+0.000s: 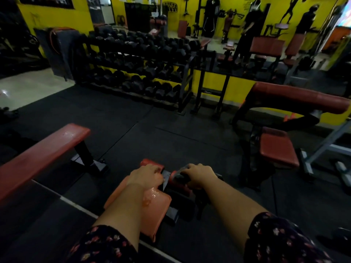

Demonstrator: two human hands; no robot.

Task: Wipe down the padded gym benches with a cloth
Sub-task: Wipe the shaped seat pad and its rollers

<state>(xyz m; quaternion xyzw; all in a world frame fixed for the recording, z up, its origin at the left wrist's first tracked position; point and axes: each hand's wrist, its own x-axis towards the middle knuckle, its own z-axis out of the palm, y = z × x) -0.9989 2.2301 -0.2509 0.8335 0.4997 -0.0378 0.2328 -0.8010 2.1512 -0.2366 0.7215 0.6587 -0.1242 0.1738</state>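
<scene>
A red padded bench (155,205) lies right below me, its seat pad shiny and wet near my left wrist. My left hand (147,176) rests on the far part of this pad, fingers curled over its edge by the metal joint. My right hand (197,175) grips a dark grey cloth (180,176) and presses it on a small red roller pad (173,178) at the bench's end. Both sleeves are dark with a floral print.
A flat red bench (43,156) stands to the left. A red preacher-curl station (279,149) stands to the right. A rack of black dumbbells (136,73) lines the back. People stand by the far yellow wall (250,25). Black rubber mats (171,133) cover the floor.
</scene>
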